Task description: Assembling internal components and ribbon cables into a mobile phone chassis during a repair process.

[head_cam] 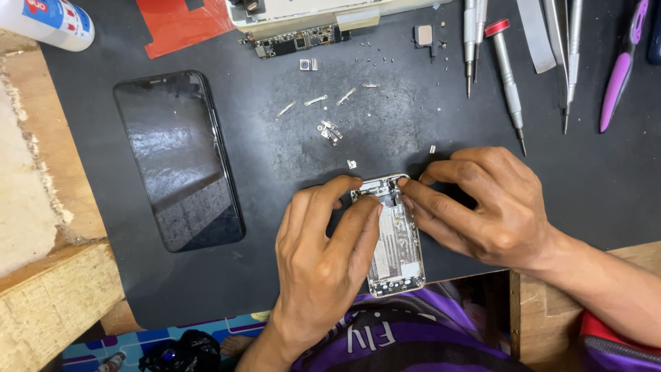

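Observation:
An opened silver phone housing [394,241] lies on the black work mat [289,158], near its front edge. My left hand [320,251] rests on the housing's left side, with the fingers pressing down inside its upper half. My right hand [485,207] grips the housing's top right corner, and its fingertips meet those of the left hand there. The palms hide part of the frame. Small metal brackets [330,131] and tiny screws [375,58] lie scattered on the mat just beyond the hands.
A detached black phone screen [179,158] lies at the left. A circuit board [296,41], screwdrivers [506,76], tweezers [568,55] and a purple tool [620,69] lie at the back. White bottle [48,21] far left, red sheet [182,24], wooden bench edges [55,289].

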